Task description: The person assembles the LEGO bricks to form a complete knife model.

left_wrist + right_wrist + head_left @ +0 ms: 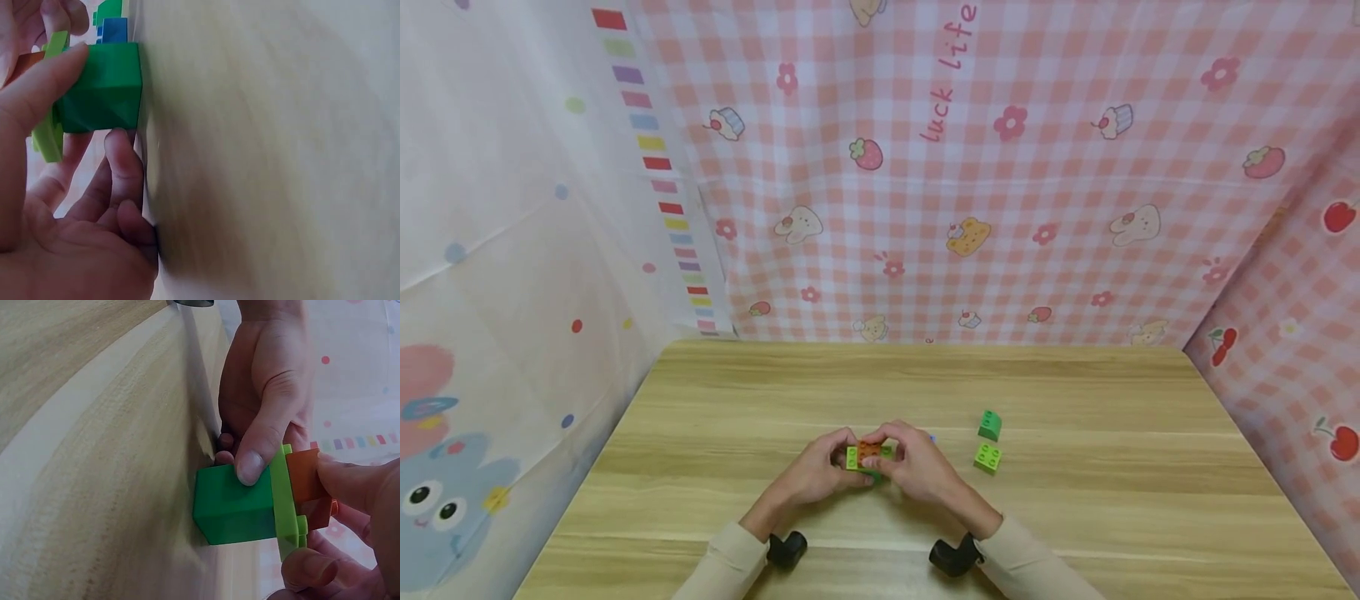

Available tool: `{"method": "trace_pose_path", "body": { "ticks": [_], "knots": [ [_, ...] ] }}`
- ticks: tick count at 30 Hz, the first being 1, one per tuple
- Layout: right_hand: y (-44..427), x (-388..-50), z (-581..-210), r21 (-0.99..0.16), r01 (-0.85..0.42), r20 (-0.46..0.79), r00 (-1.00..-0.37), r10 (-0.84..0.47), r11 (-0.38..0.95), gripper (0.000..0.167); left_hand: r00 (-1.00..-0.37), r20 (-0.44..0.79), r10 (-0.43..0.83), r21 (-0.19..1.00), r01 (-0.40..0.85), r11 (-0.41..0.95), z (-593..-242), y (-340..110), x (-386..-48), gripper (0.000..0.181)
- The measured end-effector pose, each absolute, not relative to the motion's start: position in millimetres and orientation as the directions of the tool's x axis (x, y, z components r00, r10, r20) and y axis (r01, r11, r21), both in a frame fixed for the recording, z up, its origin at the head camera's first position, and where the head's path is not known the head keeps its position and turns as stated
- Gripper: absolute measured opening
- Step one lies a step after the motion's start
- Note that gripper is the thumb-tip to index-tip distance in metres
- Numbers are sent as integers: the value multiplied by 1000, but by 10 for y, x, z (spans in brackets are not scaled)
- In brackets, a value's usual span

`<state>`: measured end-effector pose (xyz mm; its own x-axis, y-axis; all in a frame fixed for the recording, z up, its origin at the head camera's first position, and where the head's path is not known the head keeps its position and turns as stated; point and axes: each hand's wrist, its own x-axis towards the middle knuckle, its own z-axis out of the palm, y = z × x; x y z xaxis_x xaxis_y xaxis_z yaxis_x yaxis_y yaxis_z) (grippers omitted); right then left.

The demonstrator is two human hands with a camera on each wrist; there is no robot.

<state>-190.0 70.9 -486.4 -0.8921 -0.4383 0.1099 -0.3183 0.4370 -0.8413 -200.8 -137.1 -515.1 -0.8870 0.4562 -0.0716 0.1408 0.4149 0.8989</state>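
Note:
A small stack of toy bricks stands between the two hands at the middle of the table. Its base is a dark green block (234,509), with a thin lime-green plate (284,509) across it and an orange brick (868,452) on top. The left hand (815,472) grips the green block, its thumb lying along one side in the left wrist view. From the other side the right hand (917,464) pinches the orange brick between thumb and fingers. Whether the orange brick is fully pressed onto the plate cannot be told. The block's lower edge is at or close to the tabletop.
Right of the hands lie a green brick with a curved side (989,425) and a lime brick (987,457). A blue brick (114,30) is mostly hidden behind the right hand in the head view. Patterned cloths (925,183) rise around the wooden table (1120,500).

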Motion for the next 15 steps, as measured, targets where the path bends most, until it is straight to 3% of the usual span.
{"method": "trace_pose_path", "body": {
  "ticks": [15],
  "knots": [
    [718,-1913,-4858,-876,-265,58,-887,-457,403,18,-892,-70,447,855,177,487,-5093,-1409,-1995,27]
  ]
}}
